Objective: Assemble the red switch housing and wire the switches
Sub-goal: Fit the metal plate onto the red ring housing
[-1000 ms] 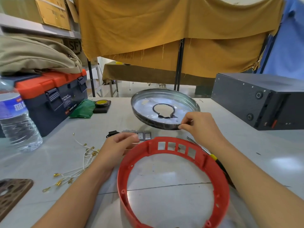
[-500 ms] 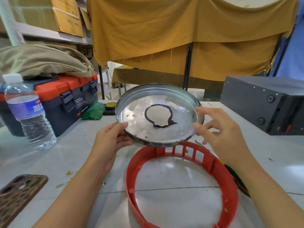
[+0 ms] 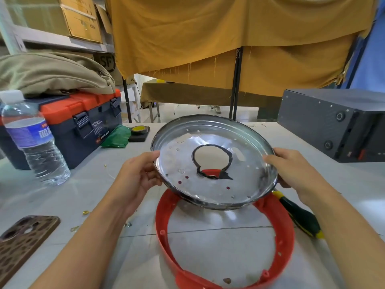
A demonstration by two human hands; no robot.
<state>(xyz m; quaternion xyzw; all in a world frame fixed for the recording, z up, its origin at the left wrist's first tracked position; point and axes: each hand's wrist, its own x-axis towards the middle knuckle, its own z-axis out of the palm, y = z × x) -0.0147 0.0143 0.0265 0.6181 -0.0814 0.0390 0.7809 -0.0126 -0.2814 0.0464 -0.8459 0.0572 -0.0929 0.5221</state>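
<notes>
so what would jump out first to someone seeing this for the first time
The shiny metal pan, held tilted above the table by the left hand and right hand at opposite rims. Just below it lies the red ring housing on the white table. Far left stand a water bottle and an orange-lidded toolbox.

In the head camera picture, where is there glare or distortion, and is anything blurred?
Head view: bright glare on the metal pan held by the left hand and right hand; wide-angle bending curves the shelf post at the left edge; the phone case looks slightly soft.
</notes>
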